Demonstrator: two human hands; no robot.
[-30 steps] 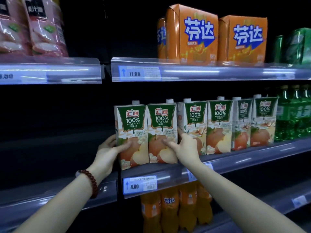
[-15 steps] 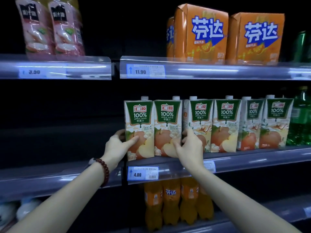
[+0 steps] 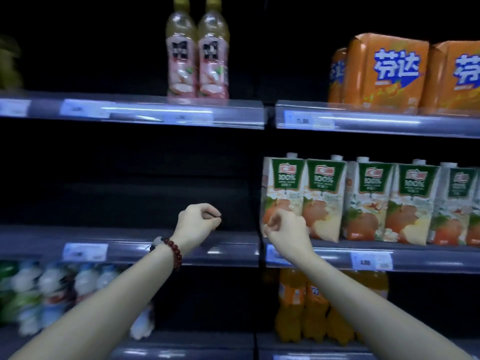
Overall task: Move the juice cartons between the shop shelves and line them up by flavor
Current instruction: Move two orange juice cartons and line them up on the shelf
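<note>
Far left, bottom shelf, there's a blurry bunch of white and green bottles [image 3: 52, 289], too smeared to count. Above that the left bay's middle shelf [image 3: 124, 236] is bare, with just one white price tag [image 3: 85, 251] readable as a shape on its rail. Top left shelf has two pink-labelled drink bottles [image 3: 198, 51] standing side by side, touching. Then the person's left hand [image 3: 198, 224], with a dark red bead bracelet [image 3: 174, 252] on the wrist, is up in front of that bare shelf with its fingers curled loosely into a half fist and nothing in it. The right hand [image 3: 287, 229] is just past the divider, also curled in loosely, holding nothing, hovering right in front of the lower corner of the first apple juice carton [image 3: 281, 193]; can't tell if it's actually touching. The juice cartons all sit on the right bay's middle shelf [image 3: 415, 252], upright in a row, green-topped with apples on the front. I count five in view, the fifth one [image 3: 457, 203] cut off by the edge, and the first two are pressed together with a tiny gap before the third. Above them are two big orange soda multipacks [image 3: 384, 71] in front, plus a sliver of another behind. Below, about three orange soda bottles [image 3: 309, 307], partly hidden by the right arm.
</note>
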